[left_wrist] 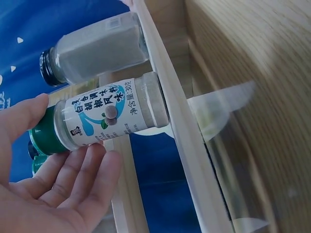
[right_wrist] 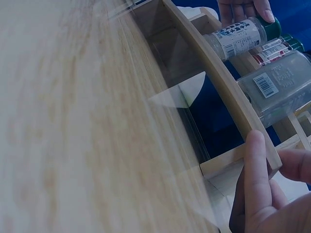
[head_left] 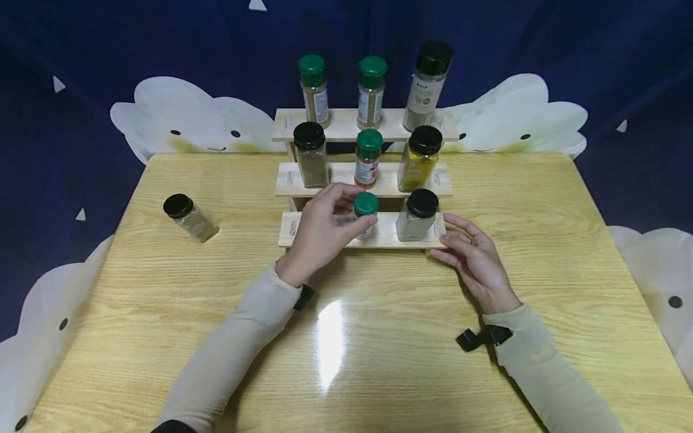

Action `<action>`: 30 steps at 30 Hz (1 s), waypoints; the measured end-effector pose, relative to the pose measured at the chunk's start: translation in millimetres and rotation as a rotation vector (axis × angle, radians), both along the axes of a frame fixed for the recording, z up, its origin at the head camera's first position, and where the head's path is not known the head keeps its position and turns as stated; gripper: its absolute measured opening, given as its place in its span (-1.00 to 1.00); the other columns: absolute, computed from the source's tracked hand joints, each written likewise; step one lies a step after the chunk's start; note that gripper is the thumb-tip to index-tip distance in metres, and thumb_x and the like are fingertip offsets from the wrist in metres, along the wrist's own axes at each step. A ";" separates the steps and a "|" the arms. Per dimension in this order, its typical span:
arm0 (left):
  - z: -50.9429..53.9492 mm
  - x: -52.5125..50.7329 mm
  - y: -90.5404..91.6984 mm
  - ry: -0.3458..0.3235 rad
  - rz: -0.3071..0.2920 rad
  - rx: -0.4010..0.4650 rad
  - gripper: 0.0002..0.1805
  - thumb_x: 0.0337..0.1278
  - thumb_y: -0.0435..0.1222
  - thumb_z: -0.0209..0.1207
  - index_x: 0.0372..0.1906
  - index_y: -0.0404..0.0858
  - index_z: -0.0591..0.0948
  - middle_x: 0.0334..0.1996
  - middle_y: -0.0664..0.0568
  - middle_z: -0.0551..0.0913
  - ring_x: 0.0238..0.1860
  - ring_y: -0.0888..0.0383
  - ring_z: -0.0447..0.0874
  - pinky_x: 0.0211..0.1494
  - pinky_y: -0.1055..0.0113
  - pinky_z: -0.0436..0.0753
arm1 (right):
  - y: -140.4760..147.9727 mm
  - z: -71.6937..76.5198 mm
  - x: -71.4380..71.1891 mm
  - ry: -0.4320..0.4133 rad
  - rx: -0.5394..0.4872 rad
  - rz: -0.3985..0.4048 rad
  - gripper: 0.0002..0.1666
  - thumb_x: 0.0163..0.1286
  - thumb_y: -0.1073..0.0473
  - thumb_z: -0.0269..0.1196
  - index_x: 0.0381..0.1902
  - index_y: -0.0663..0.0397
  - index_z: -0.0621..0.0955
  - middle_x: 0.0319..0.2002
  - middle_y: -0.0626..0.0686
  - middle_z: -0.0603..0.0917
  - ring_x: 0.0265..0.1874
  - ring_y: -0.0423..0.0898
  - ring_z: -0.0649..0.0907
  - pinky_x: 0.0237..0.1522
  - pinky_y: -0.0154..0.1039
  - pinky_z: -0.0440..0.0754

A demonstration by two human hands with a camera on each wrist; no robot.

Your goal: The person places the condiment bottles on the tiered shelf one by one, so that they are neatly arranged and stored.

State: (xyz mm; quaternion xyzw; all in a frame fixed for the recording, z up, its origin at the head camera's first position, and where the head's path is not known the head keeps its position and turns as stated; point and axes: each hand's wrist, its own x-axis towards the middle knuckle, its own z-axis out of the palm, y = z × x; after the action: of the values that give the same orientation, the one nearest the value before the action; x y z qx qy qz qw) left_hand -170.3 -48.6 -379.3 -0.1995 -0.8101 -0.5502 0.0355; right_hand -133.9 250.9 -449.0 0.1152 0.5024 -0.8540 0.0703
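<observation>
On the bottom shelf of a three-tier wooden spice rack (head_left: 287, 238) stands a small spice jar (left_wrist: 104, 114) with a green cap and a white label. My left hand (head_left: 320, 233) holds it near the cap between thumb and fingers; its base meets the shelf board. At the shelf's right end, my right hand (head_left: 480, 264) pinches the board, with fingers on both sides of the corner in the right wrist view. Between the two hands, a square glass jar (head_left: 415, 225) with a black lid stands on the same shelf.
A black-lidded jar (head_left: 197, 224) stands apart on the wooden table (head_left: 390, 361), left of the rack. The middle shelf bears a brown-grey jar (head_left: 313, 165), a red-labelled jar (head_left: 366, 171) and a yellow jar (head_left: 417, 171). Several taller bottles line the top shelf, before a dark blue curtain (head_left: 346, 30).
</observation>
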 end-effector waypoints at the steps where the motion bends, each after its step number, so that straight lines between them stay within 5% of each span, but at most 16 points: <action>1: -0.5 0.1 -0.2 0.002 0.005 -0.002 -0.54 0.28 -0.35 0.56 0.20 -0.36 0.68 -0.01 -0.06 0.70 -0.01 0.03 0.72 0.11 0.22 0.84 | 0.0 0.0 0.1 0.001 0.002 0.000 -0.52 0.62 0.54 0.19 0.39 0.19 0.51 -0.20 0.10 0.72 -0.18 -0.07 0.79 0.01 -0.12 0.90; 10: -3.0 2.1 -4.0 0.009 0.005 -0.023 -0.37 0.23 -0.31 0.60 0.36 -0.31 0.62 0.07 -0.05 0.72 0.05 0.06 0.71 0.21 0.12 0.79 | 0.2 -0.4 0.3 0.008 0.003 -0.001 -0.53 0.62 0.53 0.19 0.40 0.21 0.51 -0.22 0.09 0.72 -0.22 -0.09 0.78 0.00 -0.12 0.91; 19: 4.6 19.3 -31.5 0.030 0.035 -0.010 -0.35 0.24 -0.30 0.59 0.37 -0.37 0.62 0.24 -0.10 0.70 0.15 -0.08 0.70 0.28 0.07 0.73 | 0.9 -0.2 0.7 0.030 -0.037 0.011 -0.54 0.62 0.54 0.19 0.38 0.19 0.54 -0.19 0.13 0.72 -0.16 -0.03 0.79 0.01 -0.10 0.91; 25: 19.1 27.7 -68.5 0.159 0.103 0.014 -0.45 0.18 -0.45 0.58 0.27 -0.41 0.69 0.21 -0.11 0.73 0.12 -0.07 0.71 0.26 0.07 0.74 | 0.7 -0.3 0.2 0.036 -0.050 0.010 -0.55 0.62 0.55 0.18 0.37 0.21 0.55 -0.20 0.13 0.72 -0.18 -0.03 0.80 0.00 -0.09 0.91; 30: 31.8 27.8 -104.9 0.289 0.222 0.077 -0.54 0.14 -0.57 0.53 0.17 -0.47 0.73 0.10 -0.12 0.77 0.06 0.01 0.72 0.25 0.24 0.77 | 0.7 -0.9 0.2 0.035 -0.042 0.009 -0.54 0.62 0.54 0.19 0.37 0.21 0.55 -0.21 0.13 0.72 -0.18 -0.04 0.79 0.00 -0.08 0.91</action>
State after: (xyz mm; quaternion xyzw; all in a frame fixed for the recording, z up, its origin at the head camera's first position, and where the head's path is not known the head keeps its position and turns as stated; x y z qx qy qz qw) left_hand -142.5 -153.5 -347.5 -0.1845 -0.7919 -0.5391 0.2196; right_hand -133.7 251.6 -449.9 0.0965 0.4860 -0.8660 0.0677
